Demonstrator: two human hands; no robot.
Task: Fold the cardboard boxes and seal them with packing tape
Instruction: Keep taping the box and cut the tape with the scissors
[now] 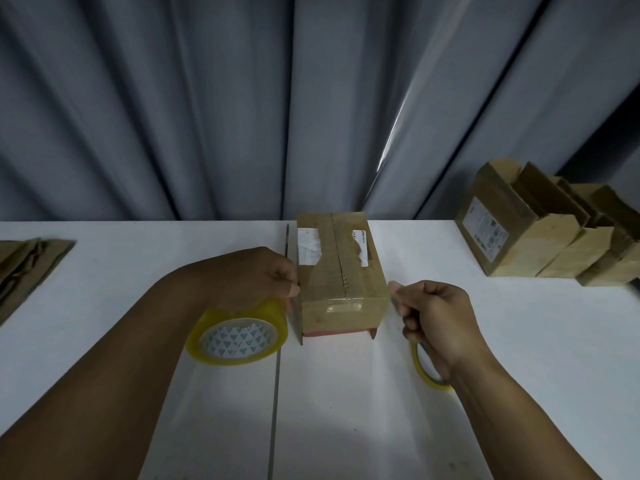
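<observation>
**Box readied for sealing**
The left hand (256,278) is clamped on a tape roll (239,337) beside the cardboard box (343,271), set on the table (519,341); the right hand (433,313) is pinched at its right edge, on what cannot be told, likely to stretch tape across.

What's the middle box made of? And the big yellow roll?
The box looks like matte brown cardboard; its torn top seam shows wavy layers. The roll looks like glossy, see-through yellowish plastic tape, wound on a core, probably paper, printed with triangles.
</observation>
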